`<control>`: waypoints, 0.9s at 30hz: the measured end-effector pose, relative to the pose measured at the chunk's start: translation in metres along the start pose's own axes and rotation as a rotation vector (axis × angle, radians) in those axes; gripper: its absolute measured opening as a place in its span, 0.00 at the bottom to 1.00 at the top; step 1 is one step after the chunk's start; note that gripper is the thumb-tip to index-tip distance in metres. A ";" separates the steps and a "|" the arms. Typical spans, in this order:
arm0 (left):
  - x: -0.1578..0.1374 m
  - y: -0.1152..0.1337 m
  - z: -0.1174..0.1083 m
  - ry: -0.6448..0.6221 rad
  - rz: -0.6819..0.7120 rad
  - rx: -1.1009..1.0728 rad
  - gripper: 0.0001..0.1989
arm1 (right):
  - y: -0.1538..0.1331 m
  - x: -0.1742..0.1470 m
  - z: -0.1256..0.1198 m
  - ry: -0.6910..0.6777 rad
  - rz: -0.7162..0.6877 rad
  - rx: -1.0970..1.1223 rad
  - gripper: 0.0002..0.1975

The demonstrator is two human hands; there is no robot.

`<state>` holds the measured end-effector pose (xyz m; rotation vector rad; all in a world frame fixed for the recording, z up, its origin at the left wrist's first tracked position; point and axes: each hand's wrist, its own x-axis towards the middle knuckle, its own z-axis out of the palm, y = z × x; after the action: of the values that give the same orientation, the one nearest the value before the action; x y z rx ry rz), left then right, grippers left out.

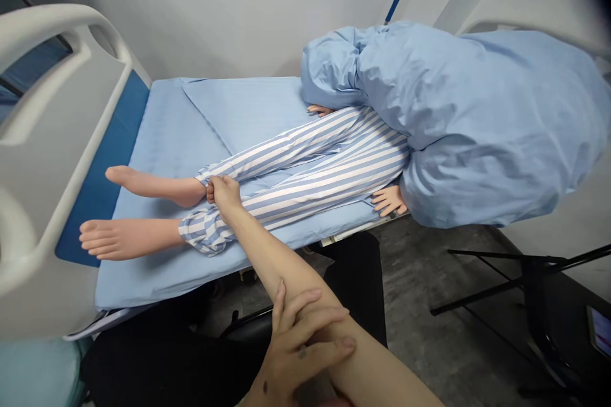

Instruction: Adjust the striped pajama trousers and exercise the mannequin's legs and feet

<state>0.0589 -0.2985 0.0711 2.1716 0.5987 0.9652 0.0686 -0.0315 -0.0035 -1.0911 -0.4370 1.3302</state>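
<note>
Ample sheet (pixel 258 108) between trousers (pixel 315 187) and wall (pixel 214 19)

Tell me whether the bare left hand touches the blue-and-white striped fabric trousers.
Apart: the head view shows light-blue cloth bedsheet between the left hand and the trousers.

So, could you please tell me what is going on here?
A manikin in striped trousers lies on the bed. A person's right hand is curled at the trousers' ankle end; whether it grips the cloth is hard to see. The left hand rests, fingers spread, on the right forearm.
</note>
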 end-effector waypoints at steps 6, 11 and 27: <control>-0.002 -0.003 0.000 -0.006 0.015 0.034 0.15 | 0.000 -0.001 -0.002 -0.039 0.000 0.026 0.05; -0.004 -0.010 -0.006 -0.062 0.053 0.023 0.12 | 0.003 0.002 -0.002 -0.060 -0.013 0.038 0.05; -0.015 -0.017 0.012 0.024 0.039 0.175 0.09 | 0.006 -0.002 -0.001 -0.038 -0.062 -0.055 0.05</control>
<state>0.0571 -0.3010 0.0454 2.3363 0.6765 0.9926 0.0657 -0.0342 -0.0078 -1.0905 -0.5338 1.2926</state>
